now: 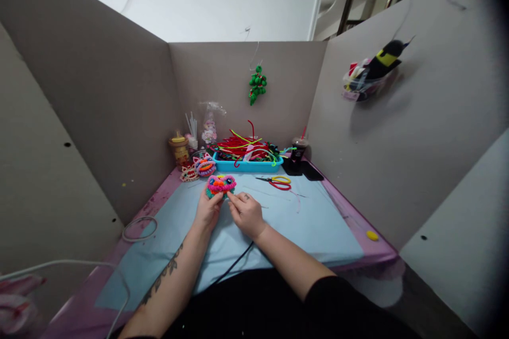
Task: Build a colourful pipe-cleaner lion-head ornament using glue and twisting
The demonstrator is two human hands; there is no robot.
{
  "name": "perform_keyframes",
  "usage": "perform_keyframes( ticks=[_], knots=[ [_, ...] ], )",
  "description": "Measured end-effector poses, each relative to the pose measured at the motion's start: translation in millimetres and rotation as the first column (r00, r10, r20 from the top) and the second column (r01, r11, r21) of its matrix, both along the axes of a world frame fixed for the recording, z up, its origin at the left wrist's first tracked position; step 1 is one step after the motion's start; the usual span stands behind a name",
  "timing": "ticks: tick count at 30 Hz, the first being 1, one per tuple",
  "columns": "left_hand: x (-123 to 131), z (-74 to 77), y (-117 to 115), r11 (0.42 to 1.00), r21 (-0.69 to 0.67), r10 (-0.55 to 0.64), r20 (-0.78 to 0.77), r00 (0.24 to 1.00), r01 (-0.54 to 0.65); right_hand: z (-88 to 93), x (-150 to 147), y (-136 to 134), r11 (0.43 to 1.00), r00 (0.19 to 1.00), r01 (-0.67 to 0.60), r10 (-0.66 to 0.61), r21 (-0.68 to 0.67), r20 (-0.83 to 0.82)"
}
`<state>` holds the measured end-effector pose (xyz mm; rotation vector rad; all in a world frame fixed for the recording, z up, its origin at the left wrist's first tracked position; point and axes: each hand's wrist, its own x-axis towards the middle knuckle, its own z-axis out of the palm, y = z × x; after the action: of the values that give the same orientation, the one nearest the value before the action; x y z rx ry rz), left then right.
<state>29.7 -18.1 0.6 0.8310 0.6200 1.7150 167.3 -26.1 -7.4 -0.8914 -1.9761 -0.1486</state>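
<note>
My left hand [209, 208] is closed around the lower left of a fuzzy pipe-cleaner animal face [221, 185] in pink, orange and teal with dark blue eyes. It is held up above the blue cloth [318, 228]. My right hand [248, 215] has its fingertips pinched together at the face's lower right edge. What sits between those fingertips is too small to tell. Just beyond my left hand lie a purple and orange pipe-cleaner face [204, 166] and a cream and red one [189, 173].
Scissors [276, 181] with red and yellow handles lie beyond my right hand, near thin loose wires. Behind them stands a blue tray [248, 165] heaped with pipe cleaners [242, 145]. A drink cup [299, 149] and dark phone [312, 170] are at back right. Grey partitions [246, 90] enclose the table.
</note>
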Motion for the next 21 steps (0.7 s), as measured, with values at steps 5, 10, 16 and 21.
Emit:
perform_keyframes(
  ticks=[5, 10, 16, 21],
  knots=[
    [-0.3, -0.8, 0.4, 1.000, 0.016, -0.008, -0.012, 1.000, 0.008, 0.3, -0.4, -0.6, 1.000, 1.000, 0.007, -0.007, 0.012, -0.004],
    [-0.1, -0.3, -0.1, 1.000, -0.005, -0.008, -0.010, 1.000, 0.008, 0.9, -0.7, -0.9, 1.000, 1.000, 0.008, -0.008, 0.011, -0.001],
    [0.2, 0.4, -0.8, 1.000, -0.003, -0.005, -0.014, 1.000, 0.005, 0.9, -1.0, -0.6, 1.000, 1.000, 0.015, -0.015, 0.023, 0.000],
    [0.4, 0.6, -1.1, 1.000, 0.012, -0.014, -0.020, 1.000, 0.014, 0.2, -1.1, -0.1, 1.000, 1.000, 0.016, -0.016, 0.022, -0.003]
  ],
)
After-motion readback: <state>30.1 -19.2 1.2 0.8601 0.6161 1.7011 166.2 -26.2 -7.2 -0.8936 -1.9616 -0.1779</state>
